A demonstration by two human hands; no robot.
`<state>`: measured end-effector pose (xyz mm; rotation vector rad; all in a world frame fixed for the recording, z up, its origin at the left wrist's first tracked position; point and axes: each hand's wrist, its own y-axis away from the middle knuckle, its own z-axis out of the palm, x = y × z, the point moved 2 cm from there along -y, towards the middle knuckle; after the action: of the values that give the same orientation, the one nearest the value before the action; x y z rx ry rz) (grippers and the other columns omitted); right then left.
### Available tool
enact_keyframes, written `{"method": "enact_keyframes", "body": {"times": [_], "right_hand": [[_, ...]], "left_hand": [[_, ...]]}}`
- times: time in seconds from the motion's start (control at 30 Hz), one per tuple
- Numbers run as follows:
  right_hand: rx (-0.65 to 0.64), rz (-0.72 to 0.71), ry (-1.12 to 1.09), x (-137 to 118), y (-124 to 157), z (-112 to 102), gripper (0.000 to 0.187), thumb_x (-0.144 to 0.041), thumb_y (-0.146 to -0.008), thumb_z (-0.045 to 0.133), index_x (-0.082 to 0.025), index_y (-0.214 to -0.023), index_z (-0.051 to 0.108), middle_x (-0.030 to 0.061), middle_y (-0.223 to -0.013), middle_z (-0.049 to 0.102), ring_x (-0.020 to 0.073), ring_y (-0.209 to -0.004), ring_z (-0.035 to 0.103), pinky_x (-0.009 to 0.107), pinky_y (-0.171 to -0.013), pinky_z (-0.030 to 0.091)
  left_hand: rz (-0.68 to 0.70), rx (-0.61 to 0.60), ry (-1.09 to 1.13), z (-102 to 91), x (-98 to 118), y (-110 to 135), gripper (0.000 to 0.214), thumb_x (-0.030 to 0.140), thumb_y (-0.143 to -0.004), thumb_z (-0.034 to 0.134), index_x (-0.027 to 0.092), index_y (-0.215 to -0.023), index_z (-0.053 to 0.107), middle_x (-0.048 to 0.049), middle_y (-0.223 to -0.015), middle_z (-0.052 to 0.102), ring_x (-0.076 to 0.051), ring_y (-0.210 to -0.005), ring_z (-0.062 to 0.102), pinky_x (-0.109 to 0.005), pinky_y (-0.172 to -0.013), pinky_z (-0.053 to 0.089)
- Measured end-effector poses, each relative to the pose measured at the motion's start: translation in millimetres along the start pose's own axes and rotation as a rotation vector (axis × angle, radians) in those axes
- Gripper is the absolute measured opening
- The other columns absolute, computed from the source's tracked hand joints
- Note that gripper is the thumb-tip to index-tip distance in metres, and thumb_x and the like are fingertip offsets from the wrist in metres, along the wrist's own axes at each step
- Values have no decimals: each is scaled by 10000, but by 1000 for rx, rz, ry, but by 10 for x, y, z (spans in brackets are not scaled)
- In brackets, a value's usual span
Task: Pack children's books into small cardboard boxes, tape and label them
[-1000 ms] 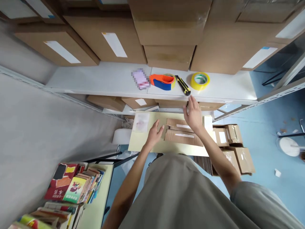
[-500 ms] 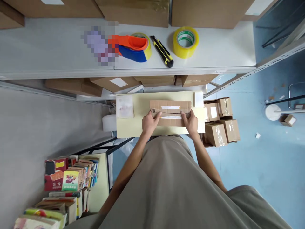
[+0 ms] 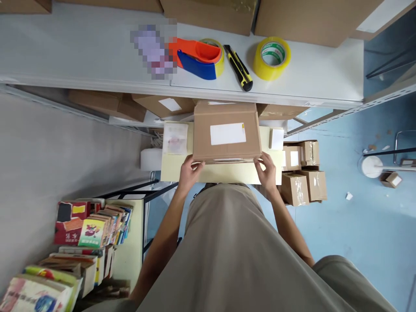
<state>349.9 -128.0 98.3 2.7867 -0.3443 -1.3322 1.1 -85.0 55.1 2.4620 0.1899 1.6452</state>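
A brown cardboard box (image 3: pixel 227 151) stands opened out on the pale yellow table (image 3: pixel 221 174), with a white label (image 3: pixel 228 134) on its upward side. My left hand (image 3: pixel 189 174) pinches the near left corner between thumb and fingers. At the near right corner, my right hand (image 3: pixel 266 174) grips the same edge in a like way. The inside of the box is hidden from me.
Above the table a grey shelf (image 3: pixel 107 52) holds an orange and blue tape dispenser (image 3: pixel 198 71), a yellow-black utility knife (image 3: pixel 238 68) and a tape roll (image 3: pixel 258 65). Stacked cartons (image 3: pixel 297 188) stand right; books (image 3: pixel 97 232) sit lower left.
The cardboard went from a flat, folded shape to a raised box reaching toward the shelf. Both hands moved slightly outward at its near edge. The camera view shifted a little.
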Motion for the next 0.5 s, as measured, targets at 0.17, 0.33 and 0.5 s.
{"method": "enact_keyframes", "body": {"times": [0.17, 0.33, 0.5], "right_hand": [[-157, 48, -266, 671, 112, 544, 572, -587, -1083, 549, -226, -1510, 668, 218, -1470, 785, 327, -1300, 788, 521, -1074, 694], [-244, 165, -196, 1118, 48, 706, 551, -659, -994, 577, -230, -1264, 793, 210, -1384, 839, 369, -1268, 806, 598, -1129, 658], [-115, 226, -308, 1107, -418, 665, 750, -822, -913, 626, -203, -1306, 782, 227, -1388, 829, 356, -1230, 804, 611, -1139, 644]], "left_hand": [[-226, -38, -43, 92, -681, 151, 308, 263, -885, 686, 194, -1178, 752, -161, -1306, 826, -332, -1262, 793, -481, -1146, 654], [-350, -65, -14, 85, -1047, 100, 265, 199, -795, 673, 190, -1020, 814, -139, -1083, 877, -371, -1159, 826, -572, -1180, 624], [-325, 50, 104, 32, -1102, -343, 501, 366, -929, 634, 159, -1351, 805, -208, -1453, 811, -337, -1355, 780, -544, -1215, 607]]}}
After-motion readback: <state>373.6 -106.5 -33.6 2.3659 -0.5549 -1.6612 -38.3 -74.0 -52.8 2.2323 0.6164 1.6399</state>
